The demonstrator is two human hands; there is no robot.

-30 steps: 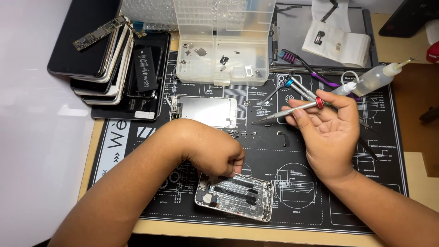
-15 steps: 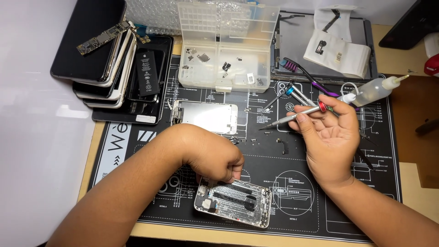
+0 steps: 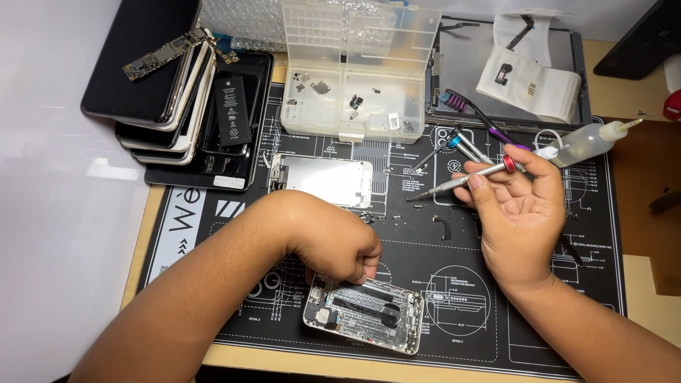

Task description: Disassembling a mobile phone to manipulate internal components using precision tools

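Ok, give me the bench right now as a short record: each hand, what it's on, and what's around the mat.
left hand: fingertips down on the top edge of the open phone
right hand: palm up, grip on a screwdriver, tip pointing left
mat: black, printed diagrams
metal plate: flat on mat, above left hand
parts box: clear, lid open, small parts inside
phone stack: upper left
bottle: right of screwdriver
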